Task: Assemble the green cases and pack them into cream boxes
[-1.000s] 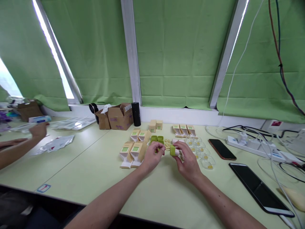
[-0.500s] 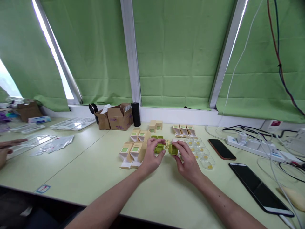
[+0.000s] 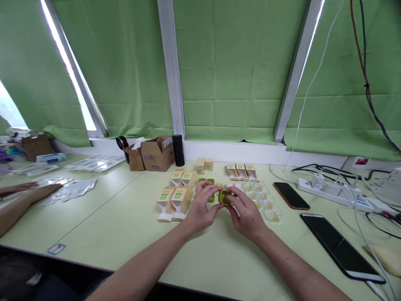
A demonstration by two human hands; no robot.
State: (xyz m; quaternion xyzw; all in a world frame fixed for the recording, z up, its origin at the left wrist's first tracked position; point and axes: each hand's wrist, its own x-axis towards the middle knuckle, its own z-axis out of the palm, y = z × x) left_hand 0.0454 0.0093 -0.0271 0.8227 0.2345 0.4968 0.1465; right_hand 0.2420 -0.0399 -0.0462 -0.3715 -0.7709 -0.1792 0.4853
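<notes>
Low over the table, a small olive-green square container [image 3: 224, 198] is tilted so its hollow inside faces me. My left hand [image 3: 201, 207] has its fingertips and thumb closed on the container's left side. My right hand [image 3: 248, 210] grips the right side, with fingertips at the rim and partly inside. More green containers [image 3: 211, 197] stand just behind my left fingers, partly hidden. Clear plastic cups with yellow pieces [image 3: 258, 191] lie to the right of my right hand. Open kraft paper boxes with green labels [image 3: 178, 201] stand left of my left hand.
Three opened small boxes [image 3: 240, 172] and two closed ones [image 3: 204, 165] stand toward the wall. Right are a phone [image 3: 291, 195], a larger phone [image 3: 341, 246] and a power strip [image 3: 335, 193] with cables. At left, another person's hands [image 3: 40, 193] rest near plastic packets [image 3: 73, 190].
My left hand has moved right onto the green container, which shifted slightly left and tipped its opening toward me. The other person's hand has reached farther right over the packets.
</notes>
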